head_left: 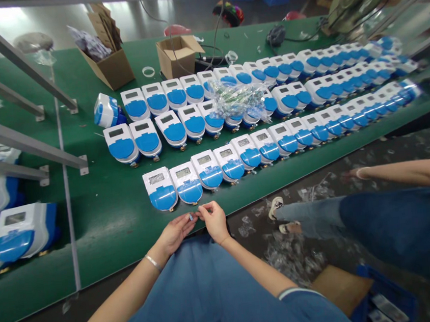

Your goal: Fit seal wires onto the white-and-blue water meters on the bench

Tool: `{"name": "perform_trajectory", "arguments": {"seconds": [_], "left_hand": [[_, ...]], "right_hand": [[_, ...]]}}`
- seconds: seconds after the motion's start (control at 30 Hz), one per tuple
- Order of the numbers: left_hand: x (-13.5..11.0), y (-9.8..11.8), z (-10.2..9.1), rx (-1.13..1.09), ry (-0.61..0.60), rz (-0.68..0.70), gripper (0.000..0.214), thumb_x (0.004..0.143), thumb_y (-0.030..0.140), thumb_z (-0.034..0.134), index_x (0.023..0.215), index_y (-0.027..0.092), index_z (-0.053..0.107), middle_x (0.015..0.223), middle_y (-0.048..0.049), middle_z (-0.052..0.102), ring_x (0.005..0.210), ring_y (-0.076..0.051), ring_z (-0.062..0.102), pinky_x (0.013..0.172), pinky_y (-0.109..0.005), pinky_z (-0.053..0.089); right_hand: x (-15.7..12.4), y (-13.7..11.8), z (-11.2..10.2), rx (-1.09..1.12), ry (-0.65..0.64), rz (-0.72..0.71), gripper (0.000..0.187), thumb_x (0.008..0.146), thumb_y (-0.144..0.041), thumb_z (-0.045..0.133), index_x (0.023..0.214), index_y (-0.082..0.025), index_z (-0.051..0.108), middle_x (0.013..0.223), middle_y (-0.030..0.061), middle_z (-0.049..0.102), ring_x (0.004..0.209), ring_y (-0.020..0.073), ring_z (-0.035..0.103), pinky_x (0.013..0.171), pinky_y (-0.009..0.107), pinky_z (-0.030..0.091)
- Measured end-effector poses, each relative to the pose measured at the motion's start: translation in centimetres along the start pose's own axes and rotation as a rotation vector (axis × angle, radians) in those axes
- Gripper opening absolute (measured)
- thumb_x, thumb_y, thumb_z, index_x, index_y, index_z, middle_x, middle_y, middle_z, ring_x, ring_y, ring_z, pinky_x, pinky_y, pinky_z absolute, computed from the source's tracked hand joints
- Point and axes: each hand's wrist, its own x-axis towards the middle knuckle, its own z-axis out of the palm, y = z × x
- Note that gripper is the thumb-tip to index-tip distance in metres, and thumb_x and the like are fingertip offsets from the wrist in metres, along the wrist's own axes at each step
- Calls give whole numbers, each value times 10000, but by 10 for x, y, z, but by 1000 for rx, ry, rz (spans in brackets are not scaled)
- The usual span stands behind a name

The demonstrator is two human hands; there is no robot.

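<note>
My left hand and my right hand meet at the front edge of the green table. Between the fingertips of my left hand shows a small pale-blue piece, too small to name. My right hand is closed in a pinch right beside it; whatever lies in that pinch is hidden. Just beyond the hands stands a blue-and-white water meter with a small display, its rounded blue end facing me. Another water meter stands to its left, and the front row runs off to the right. Neither hand touches a meter.
Two more rows of meters stand behind, with a clear plastic bag lying on them. Cardboard boxes sit at the back. Metal posts rise on the left. A co-worker's arm is at right. Plastic scraps litter the floor.
</note>
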Motion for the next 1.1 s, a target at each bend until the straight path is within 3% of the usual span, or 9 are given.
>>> {"name": "perform_trajectory", "arguments": {"seconds": [0.47,0.83,1.1], "left_hand": [[-1,1,1,1,6,0,132,823,146,598,904,103,693,1075,-141,682,1024,-188,627,985,-300,442],[2,-1,-1,-10,57,3,102,801,137,627,874,101,689,1063,-148,684,1023,-198,630,993,-316,438],[1,-2,-4,27,101,-16,111,812,87,592,881,110,676,982,-123,706,961,-181,657,945,-288,480]], "right_hand": [[-1,-2,1,-26,7,8,264,744,-418,627,784,-178,523,761,35,642,727,200,689,636,279,530],[-2,-3,0,-220,5,-92,174,763,-363,598,763,-191,570,751,33,668,710,174,646,707,296,500],[-3,1,3,-245,77,-19,101,742,-288,626,741,-199,580,728,4,666,686,154,637,688,274,499]]}}
